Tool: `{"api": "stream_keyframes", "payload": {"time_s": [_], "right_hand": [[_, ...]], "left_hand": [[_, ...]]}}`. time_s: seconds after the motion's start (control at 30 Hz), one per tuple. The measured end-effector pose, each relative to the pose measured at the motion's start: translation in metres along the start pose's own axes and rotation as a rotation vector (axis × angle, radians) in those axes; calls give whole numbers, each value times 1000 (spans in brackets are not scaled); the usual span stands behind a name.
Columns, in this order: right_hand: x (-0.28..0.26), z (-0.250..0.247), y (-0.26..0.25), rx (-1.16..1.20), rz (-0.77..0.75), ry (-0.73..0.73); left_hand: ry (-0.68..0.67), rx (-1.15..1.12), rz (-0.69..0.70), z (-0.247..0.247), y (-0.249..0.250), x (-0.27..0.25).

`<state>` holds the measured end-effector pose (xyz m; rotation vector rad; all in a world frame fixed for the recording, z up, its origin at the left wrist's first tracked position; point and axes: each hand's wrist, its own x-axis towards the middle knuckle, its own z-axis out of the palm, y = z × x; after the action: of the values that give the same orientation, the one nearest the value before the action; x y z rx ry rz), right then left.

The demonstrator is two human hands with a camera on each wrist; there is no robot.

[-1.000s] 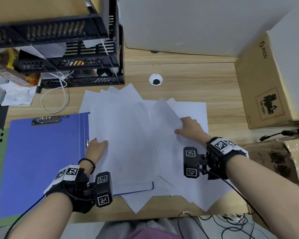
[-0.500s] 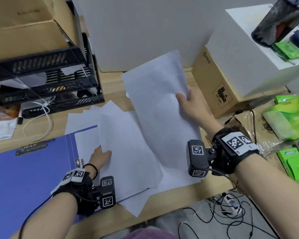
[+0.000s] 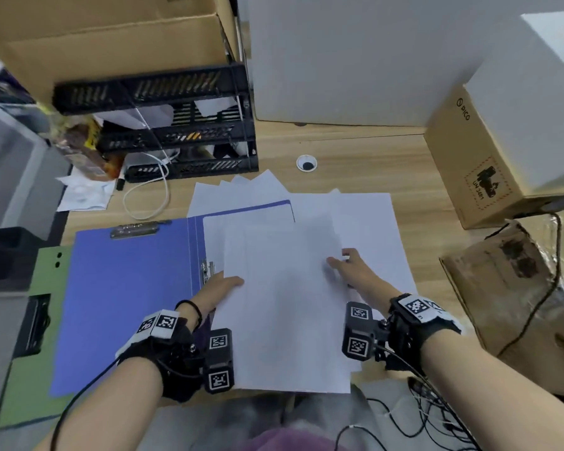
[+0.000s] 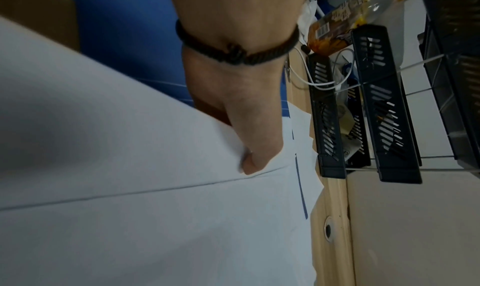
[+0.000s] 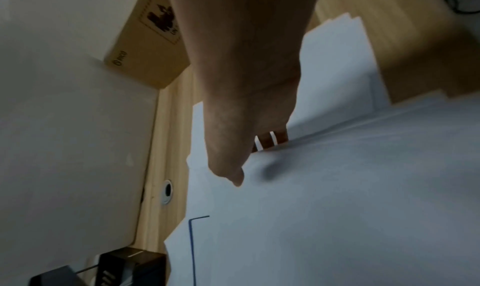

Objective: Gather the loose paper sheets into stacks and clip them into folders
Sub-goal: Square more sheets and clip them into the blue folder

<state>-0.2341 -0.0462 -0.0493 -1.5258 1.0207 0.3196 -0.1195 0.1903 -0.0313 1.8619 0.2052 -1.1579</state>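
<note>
Head view: sheets lie heaped on the right half of the open blue folder on the desk, more fanned out behind and to the right. Left hand pinches the pile's left edge, right hand grips its right edge, thumb on top, fingers tucked under. Step looks like gathering; next likely squaring the edges, then feeding them to the spine clip.
</note>
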Motion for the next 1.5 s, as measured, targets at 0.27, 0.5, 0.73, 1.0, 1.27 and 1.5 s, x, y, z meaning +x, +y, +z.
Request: {"api": "stream_keyframes", "payload": {"time_s": [0.27, 0.5, 0.73, 1.0, 1.27, 1.5], "right_hand": [[4, 27, 28, 217, 107, -178], [6, 12, 12, 192, 45, -78], [-18, -10, -94, 249, -420, -25], [-37, -20, -124, 183, -541, -3], [-39, -15, -106, 77, -491, -41], [-45, -15, -105, 149, -485, -16]], "left_hand": [[-49, 59, 174, -6, -40, 24], [-22, 40, 313, -18, -7, 23], [-88, -201, 651, -35, 93, -15], [28, -262, 742, -41, 106, -20], [31, -238, 664, -23, 87, -13], [-18, -270, 747, -31, 95, -24]]}}
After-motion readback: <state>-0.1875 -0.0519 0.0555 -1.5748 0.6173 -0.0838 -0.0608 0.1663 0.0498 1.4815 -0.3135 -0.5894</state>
